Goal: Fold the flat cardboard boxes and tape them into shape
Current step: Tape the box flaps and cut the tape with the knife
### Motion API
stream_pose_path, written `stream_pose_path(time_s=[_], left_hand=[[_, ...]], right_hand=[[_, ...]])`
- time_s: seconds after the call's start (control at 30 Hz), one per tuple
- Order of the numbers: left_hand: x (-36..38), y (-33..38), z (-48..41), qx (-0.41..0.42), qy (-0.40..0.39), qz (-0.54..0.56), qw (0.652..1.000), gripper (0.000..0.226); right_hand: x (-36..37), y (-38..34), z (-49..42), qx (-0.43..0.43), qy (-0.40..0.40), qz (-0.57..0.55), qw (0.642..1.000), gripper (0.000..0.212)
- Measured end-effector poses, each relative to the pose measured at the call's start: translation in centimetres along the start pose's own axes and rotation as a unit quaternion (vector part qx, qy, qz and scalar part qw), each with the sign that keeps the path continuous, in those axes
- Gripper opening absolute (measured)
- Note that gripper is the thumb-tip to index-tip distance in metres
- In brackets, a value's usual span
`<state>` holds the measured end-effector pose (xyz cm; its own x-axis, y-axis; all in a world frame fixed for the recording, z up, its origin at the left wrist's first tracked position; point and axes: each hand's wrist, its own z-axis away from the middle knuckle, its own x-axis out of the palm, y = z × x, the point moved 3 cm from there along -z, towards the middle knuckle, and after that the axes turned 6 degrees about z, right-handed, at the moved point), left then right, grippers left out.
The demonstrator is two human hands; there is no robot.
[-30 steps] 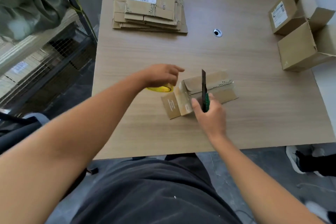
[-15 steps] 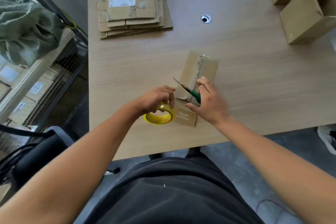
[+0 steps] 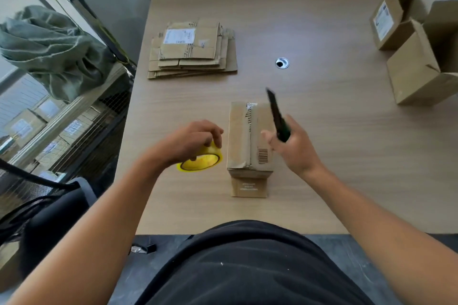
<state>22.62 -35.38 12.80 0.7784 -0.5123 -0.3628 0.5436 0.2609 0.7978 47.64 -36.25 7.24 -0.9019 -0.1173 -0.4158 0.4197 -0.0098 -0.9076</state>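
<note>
Head view: left hand (image 3: 190,140) grips tape (image 3: 201,162), right hand (image 3: 295,150) grips knife (image 3: 275,110) beside a folded, seemingly untaped box (image 3: 241,136); made boxes (image 3: 416,74) at 2 o'clock, flats (image 3: 190,49) at 11.

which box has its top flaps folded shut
The barcoded box beside the yellow tape roll; the two right-edge boxes stand with flaps open.

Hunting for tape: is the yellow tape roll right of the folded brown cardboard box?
No, the left hand holds the yellow tape roll left of the brown cardboard box.
</note>
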Motion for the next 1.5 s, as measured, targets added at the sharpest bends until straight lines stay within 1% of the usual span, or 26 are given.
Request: stream_pose_path(time_s=[0.07, 0.1, 0.13, 0.2, 0.27, 0.3, 0.4, 0.5, 0.57, 0.63, 0.67, 0.73, 0.8, 0.83, 0.87, 0.93, 0.97, 1.0, 1.03, 1.07, 1.1, 1.13, 1.17, 1.27, 1.37, 1.5], left_hand=[[0.1, 2.5, 0.0, 0.028, 0.008, 0.005, 1.0, 0.031], [0.5, 3.7, -0.1, 0.037, 0.009, 0.007, 0.999, 0.031], [1.0, 4.7, -0.3, 0.048, 0.011, 0.007, 0.999, 0.03], [2.3, 6.3, -0.9, 0.064, 0.028, 0.011, 0.998, 0.026], [3.7, 7.0, -1.6, 0.07, 0.048, 0.011, 0.996, 0.027], [4.4, 7.2, -2.0, 0.069, 0.056, 0.006, 0.996, 0.03], [6.2, 7.6, -2.7, 0.081, 0.069, -0.023, 0.994, 0.033], [7.6, 7.9, -3.3, 0.088, 0.085, -0.09, 0.988, 0.025], [8.5, 7.9, -3.6, 0.088, 0.096, -0.101, 0.986, 0.019], [9.6, 7.7, -3.8, 0.089, 0.105, -0.099, 0.986, 0.022], [10.1, 7.5, -3.9, 0.086, 0.113, -0.083, 0.986, 0.028], [11.0, 7.4, -3.5, 0.07, 0.118, 0.021, 0.99, 0.037], [11.4, 7.7, -2.9, 0.087, 0.095, 0.155, 0.98, 0.031], [11.4, 7.9, -2.7, 0.102, 0.075, 0.19, 0.974, 0.027], [11.1, 8.1, -2.5, 0.113, 0.054, 0.191, 0.973, 0.026], [9.5, 8.1, -2.2, 0.115, 0.032, 0.127, 0.985, 0.029], [8.3, 7.8, -2.2, 0.104, 0.028, 0.088, 0.99, 0.031], [7.0, 7.5, -2.1, 0.087, 0.02, 0.05, 0.995, 0.031], [5.6, 7.2, -2.1, 0.067, 0.004, -0.002, 0.998, 0.028], [4.2, 6.9, -2.4, 0.047, -0.015, -0.078, 0.996, 0.024], [2.8, 6.8, -2.9, 0.03, -0.032, -0.163, 0.986, 0.018], [1.4, 6.9, -3.7, 0.02, -0.047, -0.225, 0.973, 0.013], [0.1, 7.2, -4.6, 0.015, -0.061, -0.256, 0.965, 0.01], [-3.2, 7.3, -7.6, -0.014, -0.081, -0.283, 0.955, 0.006], [-5.0, 5.7, -10.3, -0.052, -0.065, -0.301, 0.95, 0.003], [-5.7, 2.5, -13.1, -0.051, -0.05, -0.265, 0.962, 0.005]], right_hand=[[-0.3, -1.3, -0.3, 0.05, -0.035, -0.147, 0.987, 0.026], [-0.2, -2.1, -0.4, 0.063, -0.065, -0.193, 0.977, 0.021], [-0.2, -2.8, -0.4, 0.07, -0.092, -0.209, 0.971, 0.019], [-0.2, -3.8, -0.2, 0.062, -0.113, -0.184, 0.974, 0.024], [-0.9, -4.0, 0.0, 0.044, -0.093, -0.148, 0.984, 0.032], [-1.5, -3.9, -0.1, 0.038, -0.078, -0.131, 0.988, 0.031], [-3.1, -2.9, -0.2, 0.03, -0.048, -0.079, 0.995, 0.019], [-4.2, -2.0, 0.1, 0.03, -0.038, -0.023, 0.999, 0.021], [-4.9, -1.6, 0.3, 0.036, -0.022, -0.013, 0.999, 0.025], [-5.7, -1.2, 0.4, 0.05, -0.002, -0.042, 0.998, 0.024], [-6.2, -1.1, 0.3, 0.061, 0.011, -0.073, 0.995, 0.024], [-7.3, -0.8, 0.3, 0.078, 0.036, -0.15, 0.985, 0.026], [-8.2, -0.4, 0.4, 0.085, 0.048, -0.209, 0.973, 0.024], [-8.6, -0.1, 0.4, 0.09, 0.056, -0.227, 0.968, 0.022], [-9.0, 0.1, 0.4, 0.097, 0.072, -0.245, 0.962, 0.022], [-10.1, 1.1, 0.0, 0.119, 0.139, -0.289, 0.939, 0.023], [-10.6, 1.7, -0.3, 0.128, 0.174, -0.316, 0.924, 0.02], [-10.9, 2.2, -0.6, 0.132, 0.19, -0.334, 0.914, 0.016], [-10.9, 2.6, -0.9, 0.13, 0.185, -0.338, 0.914, 0.015], [-10.4, 2.8, -1.1, 0.129, 0.164, -0.335, 0.919, 0.016], [-9.7, 3.1, -1.3, 0.134, 0.138, -0.326, 0.926, 0.017], [-8.7, 3.3, -1.4, 0.147, 0.118, -0.313, 0.931, 0.018], [-7.7, 3.5, -1.7, 0.163, 0.108, -0.3, 0.934, 0.017], [-4.9, 3.7, -3.4, 0.213, 0.102, -0.263, 0.935, 0.019], [-2.5, 3.7, -5.3, 0.24, 0.088, -0.239, 0.937, 0.021], [-0.5, 4.6, -7.5, 0.284, 0.097, -0.203, 0.932, 0.024]])
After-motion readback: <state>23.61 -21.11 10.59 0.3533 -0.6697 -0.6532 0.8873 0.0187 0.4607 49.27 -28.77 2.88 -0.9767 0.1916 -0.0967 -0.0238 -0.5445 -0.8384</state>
